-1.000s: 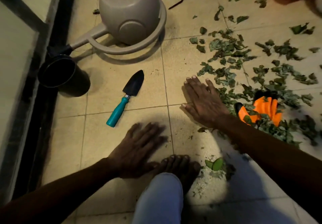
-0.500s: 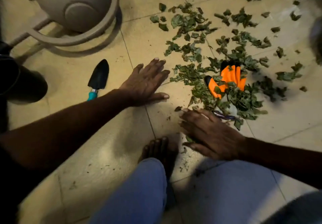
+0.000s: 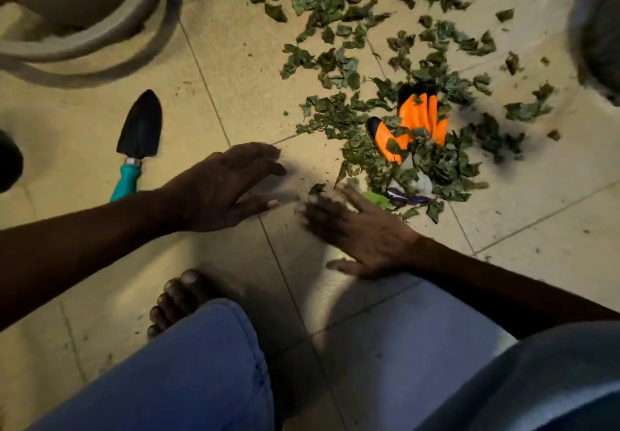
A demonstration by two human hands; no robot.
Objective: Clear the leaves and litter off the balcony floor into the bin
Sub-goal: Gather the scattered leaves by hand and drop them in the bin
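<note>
Your leaves (image 3: 339, 65) lie scattered around and over the orange glove (image 3: 416, 118), the patch's long axis running from its near side away from you. Just this side of the glove your right hand (image 3: 364, 234) lies flat, fingers spread; further left, your left hand (image 3: 224, 189) has its fingers straight and close together.

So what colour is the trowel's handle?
Teal, with a black blade; trowel shows in the head view, left of the left hand.
</note>
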